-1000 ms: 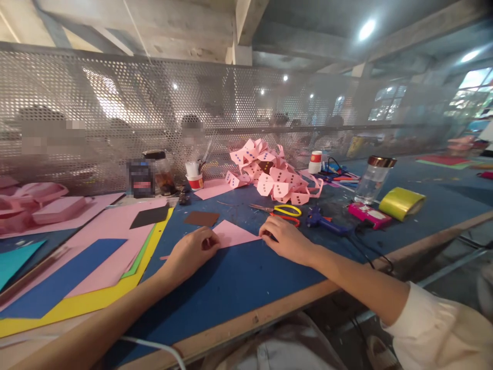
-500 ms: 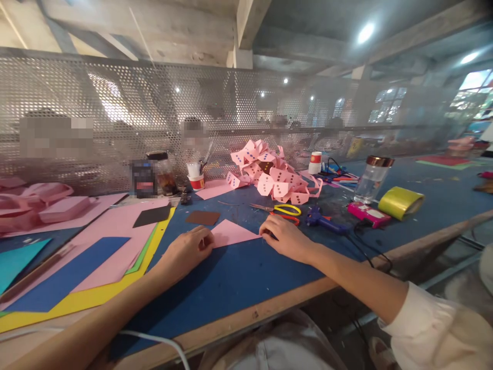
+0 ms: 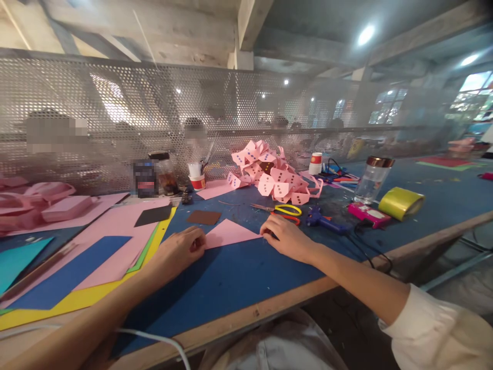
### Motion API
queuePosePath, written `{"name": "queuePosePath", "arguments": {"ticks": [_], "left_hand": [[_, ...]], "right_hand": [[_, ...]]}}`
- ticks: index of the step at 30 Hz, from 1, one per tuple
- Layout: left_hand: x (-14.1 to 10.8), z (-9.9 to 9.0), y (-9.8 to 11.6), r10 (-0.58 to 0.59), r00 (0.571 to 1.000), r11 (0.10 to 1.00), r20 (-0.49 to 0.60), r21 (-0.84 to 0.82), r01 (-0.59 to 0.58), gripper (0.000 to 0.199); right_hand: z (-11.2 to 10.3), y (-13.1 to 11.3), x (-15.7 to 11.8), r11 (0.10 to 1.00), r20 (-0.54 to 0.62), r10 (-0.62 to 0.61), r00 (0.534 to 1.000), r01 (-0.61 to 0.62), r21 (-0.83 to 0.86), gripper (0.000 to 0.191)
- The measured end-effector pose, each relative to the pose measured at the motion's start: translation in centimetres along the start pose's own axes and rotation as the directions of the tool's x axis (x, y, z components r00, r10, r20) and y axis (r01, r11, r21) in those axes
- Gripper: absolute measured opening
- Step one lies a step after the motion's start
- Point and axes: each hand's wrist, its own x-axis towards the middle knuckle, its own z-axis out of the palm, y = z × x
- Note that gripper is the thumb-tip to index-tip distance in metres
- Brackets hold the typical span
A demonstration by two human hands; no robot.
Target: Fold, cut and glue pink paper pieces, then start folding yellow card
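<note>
Pink paper (image 3: 233, 234): a smooth, matte triangle, lying flat at the centre of the frame on your blue tabletop (image 3: 231, 293), its long edge towards you.
Your left hand (image 3: 183, 250): curled, fingertips touching the triangle's left end; pinching or pressing, I cannot tell.
Your right hand (image 3: 287, 237): fingers bent at its right tip; grip equally unclear.
Heap (image 3: 279, 180): dotted pink paper, upper centre.
Screen (image 3: 215, 97): perforated metal.
Magenta box (image 3: 370, 214): white label, right of frame, print too small to read.
</note>
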Motion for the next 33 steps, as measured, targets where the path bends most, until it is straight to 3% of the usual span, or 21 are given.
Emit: {"name": "queuePosePath", "arguments": {"ticks": [10, 15, 25, 29, 33], "left_hand": [[-0.5, -0.7, -2.3, -0.073, 0.996, 0.994, 0.058, 0.089, 0.067, 0.011], [-0.9, -1.3, -2.2, -0.095, 0.994, 0.988, 0.046, 0.127, 0.089, 0.008], [-1.2, -2.0, -1.4, -0.112, 0.989, 0.97, -0.092, 0.207, 0.129, 0.012], [-0.9, -1.4, -0.5, 0.057, 0.989, 0.992, -0.137, 0.121, -0.04, 0.019], [-0.9, -0.6, 0.1, 0.223, 0.969, 0.975, -0.108, 0.038, -0.22, 0.023]], "right_hand": [[0.2, 0.1, 0.0, 1.0, -0.007, -0.002, 1.0, 0.002, 0.003, 0.01], [0.2, 0.1, 0.0, 1.0, -0.007, 0.002, 1.0, -0.002, 0.002, 0.01], [0.0, -0.2, 0.0, 1.0, -0.011, -0.003, 1.0, 0.003, -0.002, 0.011], [0.0, -0.2, 0.0, 1.0, -0.014, -0.002, 1.0, 0.002, -0.007, 0.011], [0.1, -0.1, -0.1, 1.0, -0.017, -0.008, 1.0, 0.008, -0.006, 0.01]]}}
